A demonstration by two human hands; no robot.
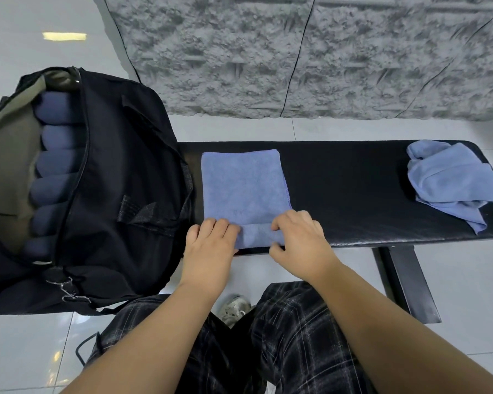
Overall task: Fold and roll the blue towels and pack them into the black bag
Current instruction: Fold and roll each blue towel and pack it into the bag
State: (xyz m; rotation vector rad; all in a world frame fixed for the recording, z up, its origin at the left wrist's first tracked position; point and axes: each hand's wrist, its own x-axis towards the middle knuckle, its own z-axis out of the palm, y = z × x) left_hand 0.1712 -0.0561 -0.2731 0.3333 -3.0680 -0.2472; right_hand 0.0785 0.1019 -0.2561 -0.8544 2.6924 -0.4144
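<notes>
A folded blue towel (244,186) lies as a long strip on the black bench (353,194), its near end turned over into a small roll. My left hand (211,245) grips the roll's left end with curled fingers. My right hand (299,240) grips its right end, thumb under the near edge. The black bag (120,177) stands unzipped at the bench's left end, with several rolled blue towels (54,160) lined up inside. A crumpled blue towel (450,180) lies at the bench's right end.
Behind the bench is a grey rough-textured wall panel (296,52). The bench's metal leg (404,282) stands on a glossy tiled floor at the right. My knees in plaid trousers (296,331) and a shoe are just in front of the bench.
</notes>
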